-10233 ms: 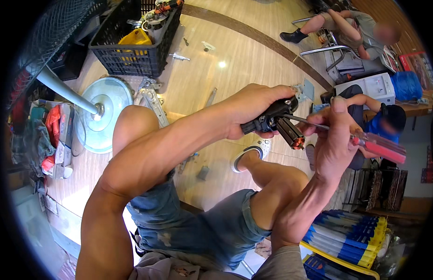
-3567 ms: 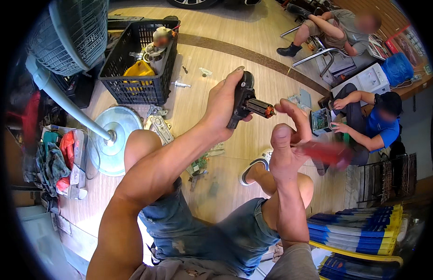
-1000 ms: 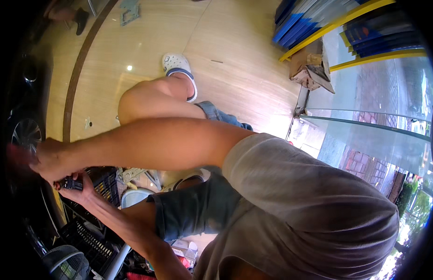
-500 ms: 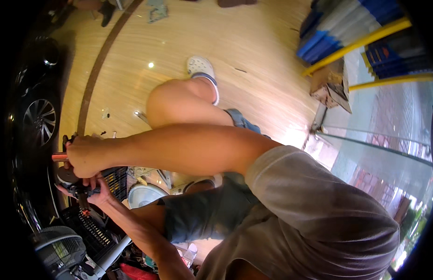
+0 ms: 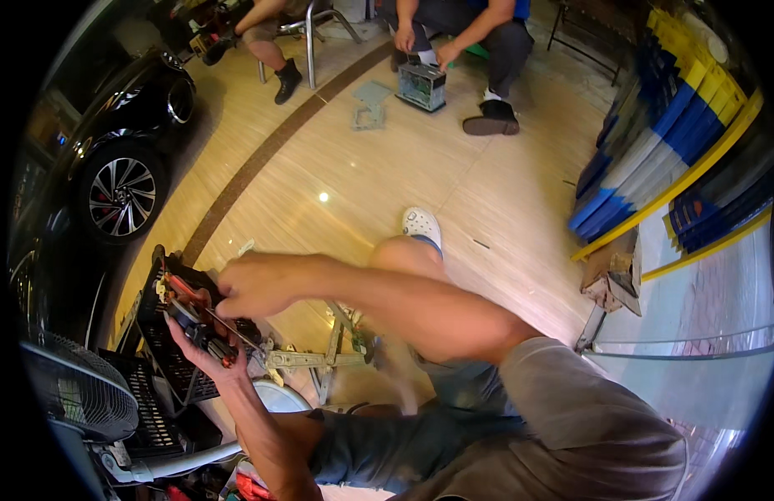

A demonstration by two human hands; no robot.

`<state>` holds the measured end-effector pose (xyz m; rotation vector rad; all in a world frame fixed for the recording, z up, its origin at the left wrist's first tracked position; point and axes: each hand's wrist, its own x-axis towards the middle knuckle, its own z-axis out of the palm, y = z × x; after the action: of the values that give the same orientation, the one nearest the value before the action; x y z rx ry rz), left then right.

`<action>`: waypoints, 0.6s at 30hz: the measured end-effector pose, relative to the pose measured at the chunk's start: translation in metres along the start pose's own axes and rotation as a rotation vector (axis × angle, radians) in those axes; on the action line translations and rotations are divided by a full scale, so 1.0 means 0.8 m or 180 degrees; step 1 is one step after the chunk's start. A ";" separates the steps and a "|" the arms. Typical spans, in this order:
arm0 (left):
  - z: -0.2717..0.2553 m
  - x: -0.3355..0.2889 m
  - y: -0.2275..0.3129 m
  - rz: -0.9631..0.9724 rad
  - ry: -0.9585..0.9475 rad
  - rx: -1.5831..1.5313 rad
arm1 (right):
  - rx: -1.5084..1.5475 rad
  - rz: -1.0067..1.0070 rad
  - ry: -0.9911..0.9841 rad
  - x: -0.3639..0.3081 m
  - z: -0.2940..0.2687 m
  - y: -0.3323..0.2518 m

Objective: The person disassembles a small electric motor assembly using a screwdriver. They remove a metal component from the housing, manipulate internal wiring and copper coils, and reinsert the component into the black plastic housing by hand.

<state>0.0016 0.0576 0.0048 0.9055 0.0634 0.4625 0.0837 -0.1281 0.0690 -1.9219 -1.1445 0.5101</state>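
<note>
My left hand [image 5: 213, 357] is wrapped from below around a dark motor-like part [image 5: 202, 327] with a round black body and orange-red bits at its end. Above it, my right hand [image 5: 252, 285] is closed, with its fingertips at a screwdriver [image 5: 189, 290] that has a red handle and a thin shaft slanting over the part. My own fingers partly hide the grip. A metal scissor-like linkage [image 5: 308, 359] lies just to the right of the hands. Beneath them is a black slotted plastic crate [image 5: 180, 380].
A fan [image 5: 78, 388] stands at the lower left, near a black car [image 5: 111, 108]. A pale basin [image 5: 283, 397] is by my legs. Ahead, a seated person handles a metal box [image 5: 421, 86]. A yellow rack [image 5: 679, 184] and torn carton [image 5: 611, 280] are on the right.
The view has swung up and left, bringing the seated people and the metal box into sight. My right hand has shifted off the left side of the part, and the red handle shows more fully.
</note>
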 end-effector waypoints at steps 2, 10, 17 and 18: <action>-0.018 -0.003 0.019 -0.0358 -0.0431 -0.0579 | 0.0403 -0.0359 0.0844 -0.035 -0.009 0.029; -0.039 -0.013 0.034 -0.0643 -0.0173 -0.0975 | 0.0650 0.2881 0.2744 -0.490 0.080 0.257; -0.072 0.007 0.026 -0.1151 -0.0770 -0.0964 | 0.0450 0.4825 0.1235 -0.646 0.302 0.252; -0.065 0.006 0.045 -0.1093 -0.0736 -0.0856 | 0.0554 0.4680 0.1100 -0.622 0.309 0.254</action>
<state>-0.0197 0.1172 0.0006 0.6604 -0.0535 0.0421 -0.2291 -0.4970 -0.2714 -2.2778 0.6913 0.8974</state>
